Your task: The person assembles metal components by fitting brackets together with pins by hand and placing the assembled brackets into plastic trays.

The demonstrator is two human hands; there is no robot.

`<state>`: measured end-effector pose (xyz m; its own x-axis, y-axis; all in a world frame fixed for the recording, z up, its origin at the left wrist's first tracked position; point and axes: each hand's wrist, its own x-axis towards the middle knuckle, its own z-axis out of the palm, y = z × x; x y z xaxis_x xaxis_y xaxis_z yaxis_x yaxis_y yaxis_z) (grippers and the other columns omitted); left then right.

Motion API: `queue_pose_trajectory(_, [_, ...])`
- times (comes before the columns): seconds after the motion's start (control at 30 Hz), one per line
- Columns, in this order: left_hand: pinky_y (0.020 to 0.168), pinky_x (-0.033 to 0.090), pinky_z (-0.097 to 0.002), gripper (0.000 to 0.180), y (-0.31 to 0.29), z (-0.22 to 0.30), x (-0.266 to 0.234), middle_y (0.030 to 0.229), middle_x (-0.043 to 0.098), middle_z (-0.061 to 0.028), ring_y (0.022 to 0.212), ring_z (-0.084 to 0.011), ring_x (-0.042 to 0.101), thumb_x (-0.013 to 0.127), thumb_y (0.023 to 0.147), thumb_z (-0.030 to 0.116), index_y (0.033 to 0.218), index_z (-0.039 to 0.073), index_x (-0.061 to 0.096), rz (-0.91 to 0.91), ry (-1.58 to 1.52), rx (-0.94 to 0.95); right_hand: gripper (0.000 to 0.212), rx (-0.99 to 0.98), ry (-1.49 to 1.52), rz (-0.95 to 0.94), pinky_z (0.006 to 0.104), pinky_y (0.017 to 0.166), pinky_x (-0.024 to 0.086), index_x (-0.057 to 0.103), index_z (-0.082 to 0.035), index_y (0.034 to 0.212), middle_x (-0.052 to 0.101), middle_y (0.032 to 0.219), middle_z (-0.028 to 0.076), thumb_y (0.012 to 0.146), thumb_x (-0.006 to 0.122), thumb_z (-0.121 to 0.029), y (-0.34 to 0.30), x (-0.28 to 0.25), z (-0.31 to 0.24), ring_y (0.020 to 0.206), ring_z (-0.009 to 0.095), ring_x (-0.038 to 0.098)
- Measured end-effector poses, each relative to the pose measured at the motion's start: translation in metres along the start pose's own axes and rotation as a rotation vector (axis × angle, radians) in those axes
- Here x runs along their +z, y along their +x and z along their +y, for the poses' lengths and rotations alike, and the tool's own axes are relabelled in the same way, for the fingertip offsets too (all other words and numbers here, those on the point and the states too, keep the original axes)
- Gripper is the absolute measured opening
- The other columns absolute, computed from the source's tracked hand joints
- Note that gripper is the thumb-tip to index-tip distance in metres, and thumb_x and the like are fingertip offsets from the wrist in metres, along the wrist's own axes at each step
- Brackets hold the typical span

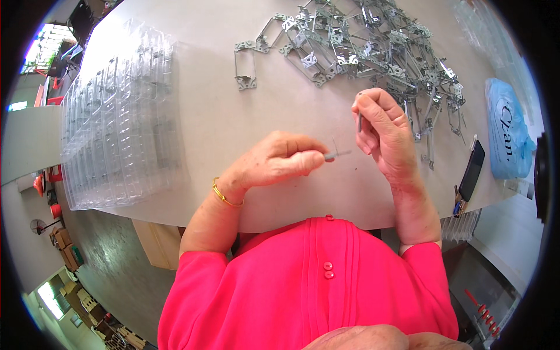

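My left hand (273, 162), with a gold bangle at the wrist, is closed in a pinch on a slim grey metal piece (338, 156). Its end sticks out past the thumb toward the right, and a fine wire-like bit rises from it. My right hand (388, 131) is raised a little farther off, thumb and fingers pinching a short dark-grey rod (359, 123) that points down. The two held pieces are apart. Beyond the right hand lies a tangled heap of silvery metal brackets (347, 59), with one bracket frame (245, 83) at its left end.
A stack of clear plastic trays (119, 125) fills the left of the pale table (210, 111). At the right are a blue plastic bag (506, 125), a dark phone (472, 170) and keys (458, 205). More clear plastic (487, 35) lies at the far right.
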<state>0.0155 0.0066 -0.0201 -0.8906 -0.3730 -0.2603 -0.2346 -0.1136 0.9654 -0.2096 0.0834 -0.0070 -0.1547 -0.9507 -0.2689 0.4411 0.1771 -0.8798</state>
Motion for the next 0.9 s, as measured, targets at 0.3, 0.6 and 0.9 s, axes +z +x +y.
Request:
queue_pose_trajectory(0.3, [0.063,0.040,-0.0251,0.046,0.001,-0.003,-0.009,0.071,0.059,-0.0012,0.066,-0.0097,0.053,0.055,0.102,0.037,0.114,-0.005,0.070,0.195,-0.536,0.064,0.016,0.108,-0.036,-0.136,0.0216,0.041,0.044,0.058,-0.006,0.108,0.064,0.072,0.005,0.107,0.055,-0.021,-0.007,0.003,-0.003,0.047,0.008,0.053])
queue_pose_trajectory(0.6, [0.061,0.048,-0.0282,0.050,0.003,-0.005,-0.010,0.074,0.060,-0.0062,0.063,-0.0113,0.052,0.053,0.100,0.033,0.118,-0.011,0.066,0.246,-0.499,0.079,0.018,0.207,-0.103,-0.233,0.0226,0.042,0.046,0.056,-0.002,0.111,0.064,0.071,0.005,0.105,0.058,-0.018,-0.009,0.008,-0.005,0.049,0.008,0.056])
queue_pose_trajectory(0.9, [0.063,0.042,-0.0261,0.046,0.000,-0.004,-0.012,0.075,0.060,-0.0026,0.070,-0.0102,0.052,0.059,0.098,0.031,0.118,-0.010,0.067,0.254,-0.413,0.072,0.022,0.228,-0.081,-0.237,0.0233,0.043,0.049,0.054,0.000,0.115,0.064,0.072,0.005,0.105,0.059,-0.020,-0.008,0.007,-0.004,0.049,0.009,0.057])
